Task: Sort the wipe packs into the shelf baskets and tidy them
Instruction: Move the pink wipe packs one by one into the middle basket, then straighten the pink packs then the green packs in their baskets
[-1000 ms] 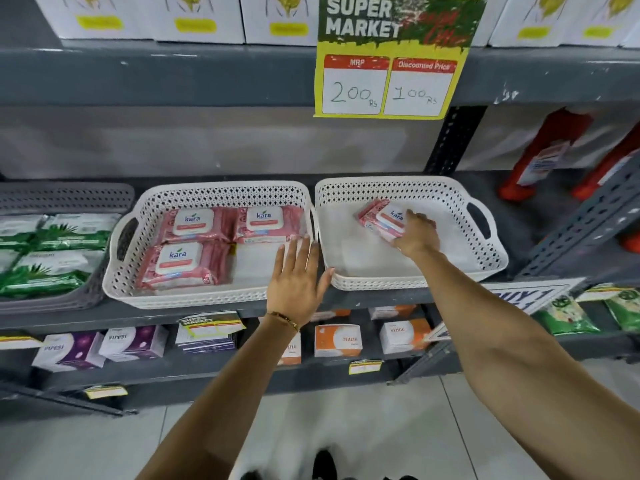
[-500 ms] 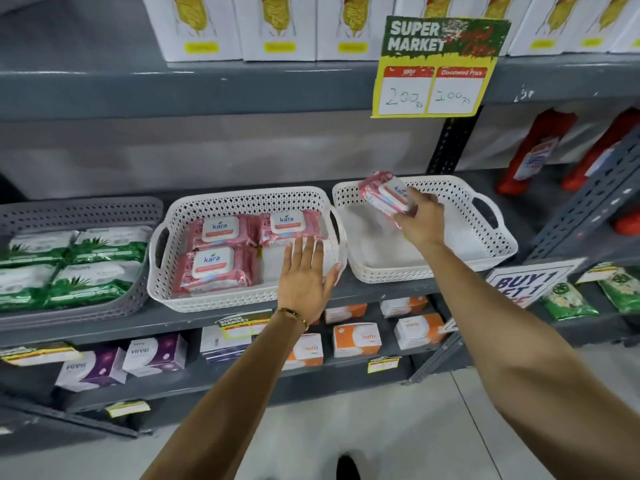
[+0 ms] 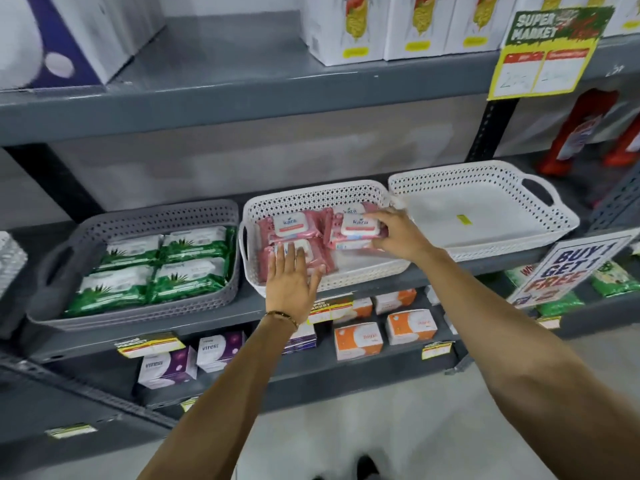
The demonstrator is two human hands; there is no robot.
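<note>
1. My right hand (image 3: 398, 233), gripping the pink pack (image 3: 358, 226), is now carrying it over the middle basket (image 3: 311, 197).
2. The right basket (image 3: 485, 171) is sitting emptied.
3. My left hand (image 3: 289, 284), open, is steadying the packs there.

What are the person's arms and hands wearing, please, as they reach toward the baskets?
Both arms are bare, with no sleeves in view as far as the picture shows. The left hand has a thin gold-coloured bracelet at the wrist. The right hand shows no glove, watch or bracelet. I can make out no rings on either hand, though the picture is a little blurred.
</note>
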